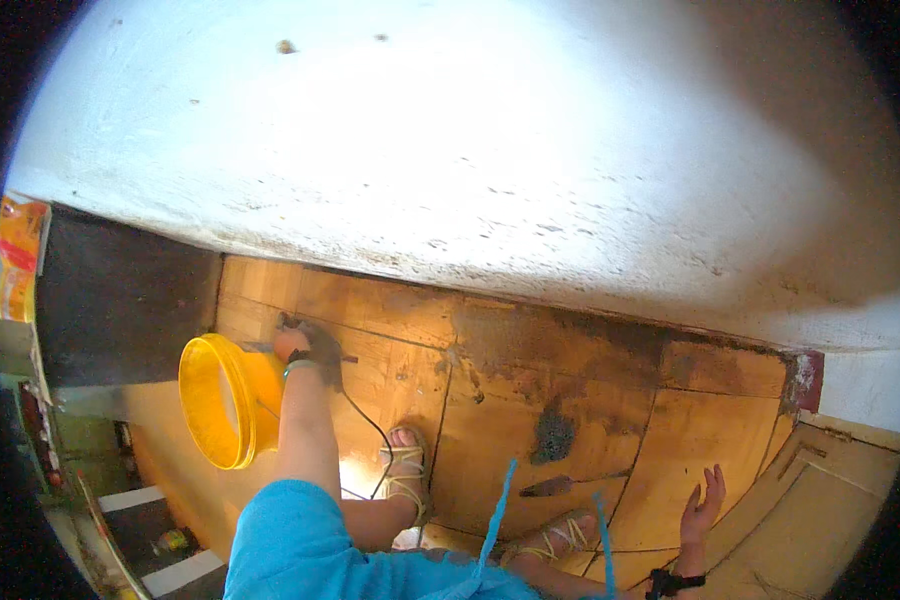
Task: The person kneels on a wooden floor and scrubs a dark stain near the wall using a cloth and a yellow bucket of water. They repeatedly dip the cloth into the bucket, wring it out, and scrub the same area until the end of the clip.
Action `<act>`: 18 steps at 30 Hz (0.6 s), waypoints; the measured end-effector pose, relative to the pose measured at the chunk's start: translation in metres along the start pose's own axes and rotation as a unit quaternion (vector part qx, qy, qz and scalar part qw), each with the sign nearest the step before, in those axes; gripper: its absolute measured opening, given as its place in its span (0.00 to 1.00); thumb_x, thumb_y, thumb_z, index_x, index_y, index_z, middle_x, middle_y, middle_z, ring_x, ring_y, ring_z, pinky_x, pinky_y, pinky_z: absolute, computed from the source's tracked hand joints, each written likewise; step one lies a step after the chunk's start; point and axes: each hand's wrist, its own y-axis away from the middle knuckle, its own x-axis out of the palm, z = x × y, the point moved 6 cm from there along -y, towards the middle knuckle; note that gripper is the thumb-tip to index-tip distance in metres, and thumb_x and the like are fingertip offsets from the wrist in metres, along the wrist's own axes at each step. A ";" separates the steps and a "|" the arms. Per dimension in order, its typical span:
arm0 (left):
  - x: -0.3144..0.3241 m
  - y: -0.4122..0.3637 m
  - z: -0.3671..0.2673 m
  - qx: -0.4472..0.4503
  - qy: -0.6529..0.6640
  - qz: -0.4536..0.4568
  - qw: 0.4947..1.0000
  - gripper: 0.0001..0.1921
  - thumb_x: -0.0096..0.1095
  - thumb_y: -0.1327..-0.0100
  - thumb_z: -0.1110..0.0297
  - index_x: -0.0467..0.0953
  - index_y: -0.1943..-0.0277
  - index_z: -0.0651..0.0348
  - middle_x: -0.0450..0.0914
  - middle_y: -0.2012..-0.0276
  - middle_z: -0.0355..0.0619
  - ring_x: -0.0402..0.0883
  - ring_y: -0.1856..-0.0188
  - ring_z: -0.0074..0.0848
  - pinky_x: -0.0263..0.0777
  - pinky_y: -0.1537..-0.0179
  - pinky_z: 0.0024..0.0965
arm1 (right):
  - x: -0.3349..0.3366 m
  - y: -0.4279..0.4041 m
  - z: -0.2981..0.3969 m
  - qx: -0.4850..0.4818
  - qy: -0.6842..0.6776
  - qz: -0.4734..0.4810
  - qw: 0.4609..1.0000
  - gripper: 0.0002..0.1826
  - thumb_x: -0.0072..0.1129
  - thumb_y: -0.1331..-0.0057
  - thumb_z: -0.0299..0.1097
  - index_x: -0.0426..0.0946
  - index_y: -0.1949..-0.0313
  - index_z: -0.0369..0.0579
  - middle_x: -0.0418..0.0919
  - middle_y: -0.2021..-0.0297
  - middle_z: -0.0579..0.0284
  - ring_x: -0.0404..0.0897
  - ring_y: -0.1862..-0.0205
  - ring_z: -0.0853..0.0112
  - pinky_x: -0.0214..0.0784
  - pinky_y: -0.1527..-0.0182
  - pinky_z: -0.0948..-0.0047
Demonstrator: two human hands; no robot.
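My left hand [292,341] is stretched out over the floor beside a yellow plastic bucket [211,401], its fingers closed around a dark object [324,349]. Blur and the hand hide what kind it is; a black cord [371,420] runs from it towards my left foot. At the lower right my right hand [703,504] hangs in the air, fingers spread, holding nothing. Between the hands, a dark, pointed trowel-like tool [547,486] lies on the tan floor tiles [487,442], below a grey, grainy patch [553,433].
A stained white wall [420,187] borders the tiles along the far side. Dark smears mark the floor by its base. A dark panel [131,300] stands at the left, above a striped surface [154,525]. My sandalled feet [405,472] are on the tiles. A panelled door [817,510] is at the lower right.
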 end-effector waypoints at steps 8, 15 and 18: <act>0.071 -0.057 0.003 0.144 -0.073 0.133 0.978 0.29 0.55 0.41 0.63 0.60 0.39 0.64 0.62 0.40 0.58 0.59 0.39 0.51 0.58 0.41 0.47 | -0.002 0.027 0.044 -0.043 0.253 0.038 0.966 0.18 0.45 0.32 0.26 0.66 0.43 0.44 0.63 0.40 0.49 0.62 0.37 0.58 0.60 0.39 0.60; 0.094 -0.001 -0.059 0.259 -0.115 0.143 0.948 0.32 0.53 0.42 0.70 0.56 0.35 0.61 0.58 0.37 0.60 0.54 0.34 0.52 0.51 0.36 0.48 | 0.025 0.027 0.066 -0.018 0.205 0.069 0.976 0.16 0.45 0.31 0.27 0.67 0.44 0.43 0.65 0.42 0.47 0.64 0.38 0.55 0.59 0.38 0.59; 0.112 0.055 -0.086 0.315 -0.070 0.123 0.939 0.36 0.58 0.44 0.70 0.53 0.33 0.58 0.53 0.37 0.64 0.58 0.39 0.57 0.56 0.40 0.48 | 0.045 0.016 0.076 -0.073 0.201 0.081 0.974 0.16 0.45 0.31 0.27 0.67 0.44 0.43 0.65 0.42 0.48 0.64 0.38 0.55 0.59 0.39 0.58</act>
